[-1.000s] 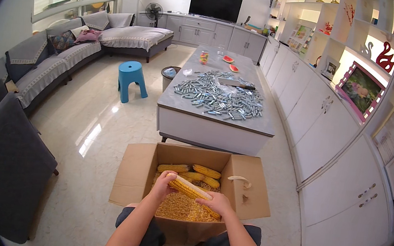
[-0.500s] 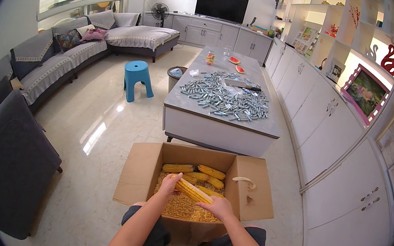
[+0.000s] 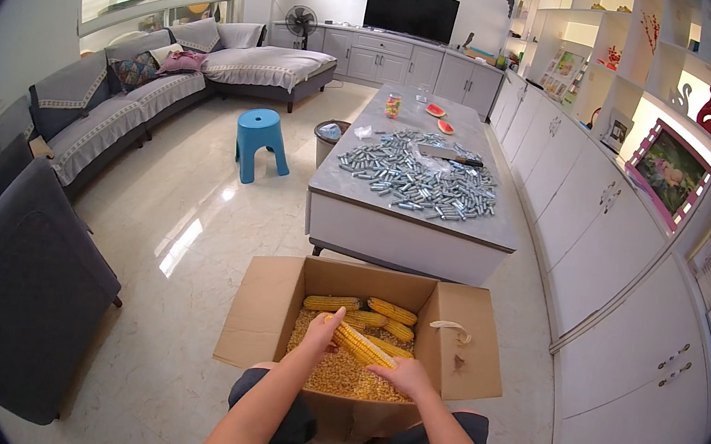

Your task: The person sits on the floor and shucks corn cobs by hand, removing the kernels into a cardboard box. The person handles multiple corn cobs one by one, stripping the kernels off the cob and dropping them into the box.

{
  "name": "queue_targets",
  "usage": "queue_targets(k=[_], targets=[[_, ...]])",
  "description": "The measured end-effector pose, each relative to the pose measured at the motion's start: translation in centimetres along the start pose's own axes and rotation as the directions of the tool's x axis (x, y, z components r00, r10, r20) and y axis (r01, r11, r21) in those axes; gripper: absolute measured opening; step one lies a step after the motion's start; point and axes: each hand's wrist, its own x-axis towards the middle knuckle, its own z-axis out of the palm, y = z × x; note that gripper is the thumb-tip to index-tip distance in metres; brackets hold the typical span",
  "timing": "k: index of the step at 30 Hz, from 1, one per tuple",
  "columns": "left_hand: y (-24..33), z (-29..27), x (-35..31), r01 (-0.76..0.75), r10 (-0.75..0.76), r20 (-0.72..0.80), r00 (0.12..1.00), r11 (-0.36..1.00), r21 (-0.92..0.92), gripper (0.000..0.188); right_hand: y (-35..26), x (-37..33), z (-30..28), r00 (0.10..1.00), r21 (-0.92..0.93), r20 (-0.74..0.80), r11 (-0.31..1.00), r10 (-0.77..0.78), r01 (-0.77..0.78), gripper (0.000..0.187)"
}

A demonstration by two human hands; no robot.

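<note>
Between my two hands is a yellow corn cob (image 3: pixel 361 344), tilted with its upper end to the left. My left hand (image 3: pixel 324 328) is closed around that upper end. At the lower right end, my right hand (image 3: pixel 406 376) grips the cob with the thumb along it. Both hands are over an open cardboard box (image 3: pixel 262 311) set between my legs. Loose corn kernels (image 3: pixel 345 380) cover the bottom of the box. Several more cobs (image 3: pixel 391 312) lie on the kernels toward its far side.
Beyond the box stands a grey-topped table (image 3: pixel 338 186) with a heap of small metallic cylinders (image 3: pixel 414 176), a knife (image 3: pixel 451 156) and watermelon slices (image 3: pixel 436 110). A blue stool (image 3: pixel 260 135) and a bin (image 3: pixel 328 134) are left of it. White cabinets (image 3: pixel 610 244) line the right; a dark chair (image 3: pixel 33 280) stands left.
The whole view has shifted slightly, so the room and box appear a little farther right. Both hands keep their hold on the corn cob, with almost no change in its tilt.
</note>
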Motion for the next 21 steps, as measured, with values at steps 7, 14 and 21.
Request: queue_targets(k=[7,14,21], targets=[[-0.8,-1.2,1.1,-0.003,0.049,0.217,0.975,0.978,-0.208,0.019,1.5,0.6,0.4,0.999,0.007,-0.032,0.999,-0.034,0.034,0.062],[-0.9,-0.4,1.0,0.031,-0.017,0.085,0.996,0.984,-0.173,0.015,1.8,0.8,1.5,1.0,-0.11,-0.023,0.994,-0.004,0.001,0.073],[-0.2,1.0,0.1,0.027,-0.027,-0.065,0.998,1.0,-0.005,0.021,1.1,0.2,1.2,0.999,-0.119,-0.038,0.993,-0.017,0.012,0.075]])
